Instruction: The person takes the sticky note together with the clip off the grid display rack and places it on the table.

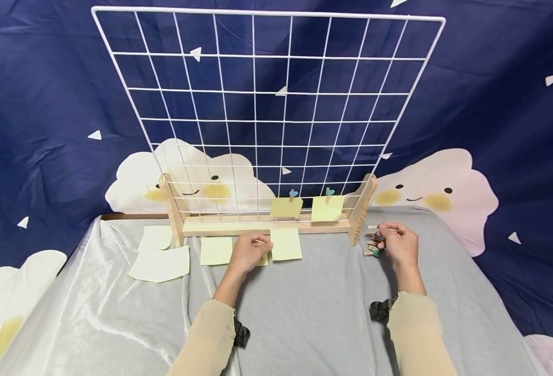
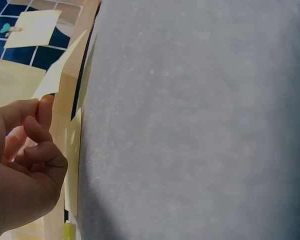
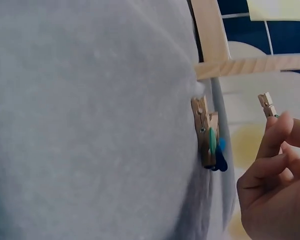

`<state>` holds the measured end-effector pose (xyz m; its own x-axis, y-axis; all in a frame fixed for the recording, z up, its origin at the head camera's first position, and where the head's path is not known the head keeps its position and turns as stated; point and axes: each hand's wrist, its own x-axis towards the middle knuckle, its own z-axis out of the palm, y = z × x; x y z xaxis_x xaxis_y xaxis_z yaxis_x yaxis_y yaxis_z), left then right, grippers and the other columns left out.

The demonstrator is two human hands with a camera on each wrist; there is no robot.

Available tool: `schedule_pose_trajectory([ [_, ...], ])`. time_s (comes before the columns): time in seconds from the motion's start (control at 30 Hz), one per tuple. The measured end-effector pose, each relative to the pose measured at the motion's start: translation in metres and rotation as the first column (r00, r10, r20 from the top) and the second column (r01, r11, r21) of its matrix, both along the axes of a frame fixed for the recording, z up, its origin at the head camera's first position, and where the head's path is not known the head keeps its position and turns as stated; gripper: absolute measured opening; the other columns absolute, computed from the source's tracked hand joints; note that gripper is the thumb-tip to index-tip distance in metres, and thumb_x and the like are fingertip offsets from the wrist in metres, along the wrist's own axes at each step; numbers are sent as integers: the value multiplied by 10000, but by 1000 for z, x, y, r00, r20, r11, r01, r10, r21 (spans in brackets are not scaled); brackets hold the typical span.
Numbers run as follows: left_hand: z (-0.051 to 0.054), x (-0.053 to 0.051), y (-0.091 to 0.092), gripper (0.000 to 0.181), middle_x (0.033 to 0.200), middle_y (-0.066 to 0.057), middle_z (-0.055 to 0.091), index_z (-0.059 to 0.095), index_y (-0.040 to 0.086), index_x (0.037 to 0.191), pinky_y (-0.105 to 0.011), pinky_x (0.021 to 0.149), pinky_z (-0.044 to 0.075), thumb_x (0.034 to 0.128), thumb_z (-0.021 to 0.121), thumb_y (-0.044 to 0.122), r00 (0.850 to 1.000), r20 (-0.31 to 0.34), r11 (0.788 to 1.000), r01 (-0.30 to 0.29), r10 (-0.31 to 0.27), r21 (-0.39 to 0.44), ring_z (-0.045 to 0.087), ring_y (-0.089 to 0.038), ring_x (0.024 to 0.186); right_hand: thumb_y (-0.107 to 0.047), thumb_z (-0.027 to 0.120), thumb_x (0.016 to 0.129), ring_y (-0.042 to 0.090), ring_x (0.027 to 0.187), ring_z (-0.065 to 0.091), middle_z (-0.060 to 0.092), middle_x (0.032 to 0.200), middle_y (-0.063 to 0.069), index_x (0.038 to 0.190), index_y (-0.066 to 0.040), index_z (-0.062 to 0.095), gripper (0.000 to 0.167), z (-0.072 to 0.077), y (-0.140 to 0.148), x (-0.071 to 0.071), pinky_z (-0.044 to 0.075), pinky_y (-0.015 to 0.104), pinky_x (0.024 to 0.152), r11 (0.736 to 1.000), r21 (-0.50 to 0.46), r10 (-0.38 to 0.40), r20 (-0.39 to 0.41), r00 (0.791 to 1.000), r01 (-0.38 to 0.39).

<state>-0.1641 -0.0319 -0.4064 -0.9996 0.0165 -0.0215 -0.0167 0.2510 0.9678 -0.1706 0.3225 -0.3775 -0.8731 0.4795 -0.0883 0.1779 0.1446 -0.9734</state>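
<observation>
In the head view my left hand [image 1: 248, 253] pinches a pale yellow sticky note [image 1: 287, 244] by its edge, in front of the grid stand's wooden base. The left wrist view shows that note [image 2: 60, 72] tilted up from thumb and fingertip. My right hand [image 1: 400, 244], beyond the stand's right foot, holds a small wooden clothespin [image 3: 266, 104] between thumb and finger; its top end is hidden by the fingertips. Beneath that hand lies a small pile of clothespins [image 3: 205, 135] with green and blue tops. Two notes [image 1: 286, 208] hang low on the white wire grid [image 1: 255, 93], each under a heart-topped clothespin [image 1: 330, 192].
More yellow notes [image 1: 216, 250] lie on the grey cloth [image 1: 304, 313] near the left hand, one partly under it. Others [image 1: 161, 263] lie farther left. Wooden feet [image 1: 362, 209] hold the grid upright. Behind hangs a dark blue cloth [image 1: 493, 104] with clouds.
</observation>
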Motion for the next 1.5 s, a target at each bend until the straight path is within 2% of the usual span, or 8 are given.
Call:
schedule_pose_trajectory([
  [0.23,2,-1,2,90,676,31,662,758,10,903,-205,517,386,867,752,92,1000,-4,999,-16,16,-43,506,-57,558,-163,602,1014,58,499,597,672,738,-72,1151,7,619,219,-6,8,0,382,231,418,999,34,36,105,994,-40],
  [0.4,0,-2,3,91,661,30,649,768,22,902,-210,506,354,862,753,103,999,-12,997,-31,30,-67,474,-63,555,-210,568,1039,45,545,615,667,770,-106,1242,-4,600,291,-10,13,0,390,244,454,993,79,70,176,982,-85],
  [0.57,-3,-4,5,74,732,1,710,767,25,887,-225,550,409,851,757,88,999,-26,996,-27,25,-84,553,-67,630,-210,581,1034,37,533,610,663,741,-128,1225,6,613,290,-13,16,-1,387,258,447,990,99,79,191,978,-99],
  [0.77,-5,-5,6,40,692,15,687,762,41,847,-261,612,460,838,738,71,997,-73,987,-17,5,-160,558,-72,626,-211,582,1033,28,531,601,653,728,-131,1224,8,610,292,-16,16,0,388,262,464,989,97,86,239,967,-112],
  [1.17,-3,-6,8,45,707,37,669,752,73,839,-287,617,477,856,757,114,996,-83,958,-8,-16,-287,554,-86,637,-200,586,1017,46,528,602,663,739,-94,1248,2,627,309,-20,16,-1,436,261,470,991,116,39,250,967,-70],
  [1.5,-5,-6,10,56,681,31,668,748,78,796,-290,605,492,846,768,94,994,-110,946,-49,14,-320,561,-89,617,-203,569,1033,58,545,621,670,779,-68,1242,5,630,301,-16,13,3,457,261,464,992,116,20,233,972,-48],
])
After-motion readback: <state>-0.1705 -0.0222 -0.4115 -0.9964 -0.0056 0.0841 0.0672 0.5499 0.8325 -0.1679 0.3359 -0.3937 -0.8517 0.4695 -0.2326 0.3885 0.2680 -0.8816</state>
